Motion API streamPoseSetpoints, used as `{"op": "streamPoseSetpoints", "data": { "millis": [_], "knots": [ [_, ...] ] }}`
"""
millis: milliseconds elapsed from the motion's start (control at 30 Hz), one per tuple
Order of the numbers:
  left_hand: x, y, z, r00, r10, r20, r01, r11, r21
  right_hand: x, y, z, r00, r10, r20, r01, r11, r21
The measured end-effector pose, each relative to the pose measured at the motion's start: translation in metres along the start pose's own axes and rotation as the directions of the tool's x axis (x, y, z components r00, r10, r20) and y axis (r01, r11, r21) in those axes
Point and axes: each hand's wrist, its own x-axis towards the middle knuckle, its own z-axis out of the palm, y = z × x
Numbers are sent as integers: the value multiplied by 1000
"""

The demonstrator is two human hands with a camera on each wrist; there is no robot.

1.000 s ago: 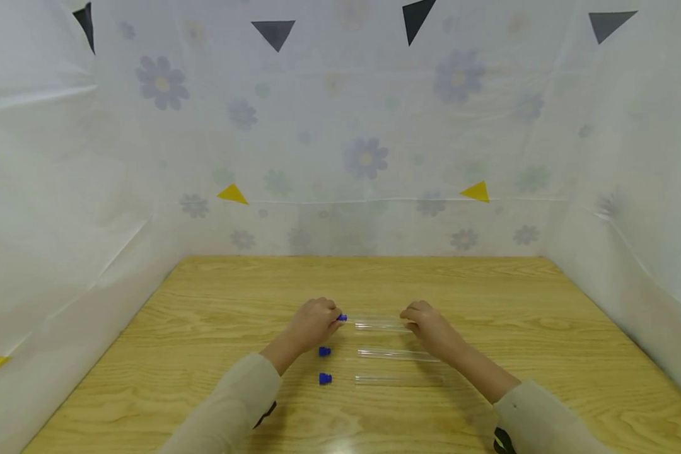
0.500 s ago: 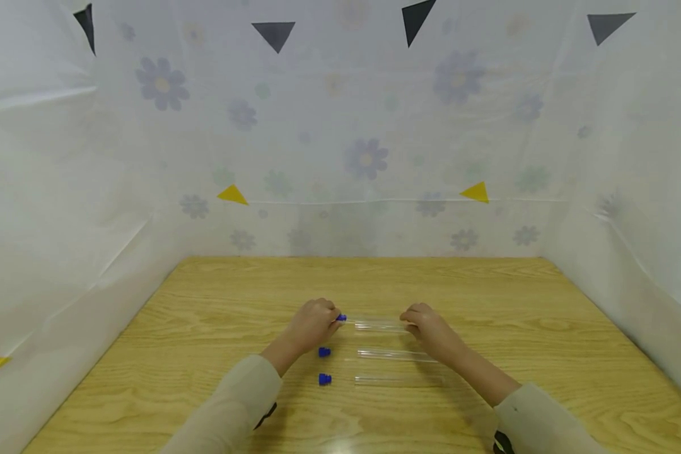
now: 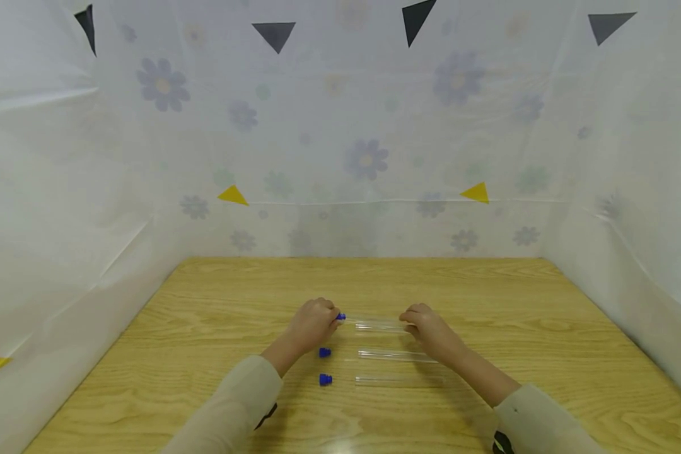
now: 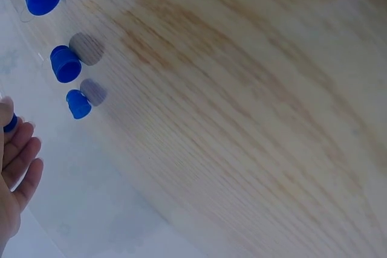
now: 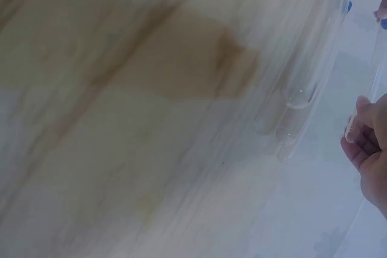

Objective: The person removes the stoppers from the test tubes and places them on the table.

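Note:
My left hand (image 3: 313,323) pinches a blue stopper (image 3: 341,316) between thumb and fingers. Across from it, my right hand (image 3: 431,329) holds the rounded end of a clear test tube (image 3: 374,319), whose mouth points left. The stopper sits right at that mouth, in line with the tube. In the left wrist view, the other fingers of the left hand spread loosely below the stopper. Three more blue stoppers lie on the table, including a near stopper (image 3: 326,379) and a middle stopper (image 3: 325,352); the left hand hides the far one in the head view.
Three clear tubes lie sideways on the wooden table (image 3: 204,378): a far tube (image 3: 374,327), a middle tube (image 3: 394,355) and a near tube (image 3: 397,380). White flowered sheeting (image 3: 318,126) walls in the back and both sides.
Both hands stay nearly still. The held stopper shifts very slightly left and up; the loose tubes and stoppers keep their places.

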Motion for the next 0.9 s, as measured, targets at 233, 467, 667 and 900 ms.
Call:
{"op": "streamPoseSetpoints", "data": {
  "millis": [233,467,667,900],
  "knots": [
    [1,0,1,1000,23,0,-23,996,88,1,-1,-1,999,-35,12,35,999,-9],
    [0,0,-1,999,41,-5,-39,977,209,2,-2,-3,999,-39,35,39,999,-20],
    [0,0,0,999,43,-14,-39,976,214,3,-2,-4,998,-37,54,37,999,-9],
    [-1,-2,2,997,72,-27,-65,978,200,4,-2,-4,996,-41,76,41,999,-7]
  ]
}}
